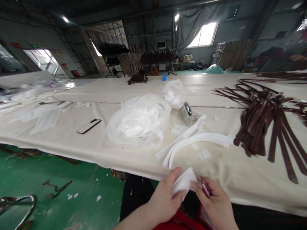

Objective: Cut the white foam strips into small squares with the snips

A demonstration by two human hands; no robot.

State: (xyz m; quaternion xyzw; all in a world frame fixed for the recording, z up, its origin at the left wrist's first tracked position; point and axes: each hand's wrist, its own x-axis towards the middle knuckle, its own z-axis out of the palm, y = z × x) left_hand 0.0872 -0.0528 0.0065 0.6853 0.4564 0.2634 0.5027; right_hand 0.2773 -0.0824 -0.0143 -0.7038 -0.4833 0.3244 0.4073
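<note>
My left hand point(166, 195) grips a folded piece of white strip material point(185, 181) just off the table's front edge. My right hand point(213, 198) holds small pink-handled snips point(204, 186), their pointed metal blades facing up and away. Its thumb and fingertips also meet the right end of the white piece. Just beyond my hands, a curved bundle of white strips point(196, 140) lies on the table, with a straighter strip point(177, 143) beside it. Small white cut pieces point(204, 154) are scattered to the right of the bundle.
A clear plastic bag of white strips point(139, 119) sits left of the bundle, a smaller bag point(174, 94) behind it. There is a tape dispenser point(188, 114), a phone point(89, 126) at left, and a pile of brown leather straps point(260, 124) at right. Scraps litter the green floor point(91, 185).
</note>
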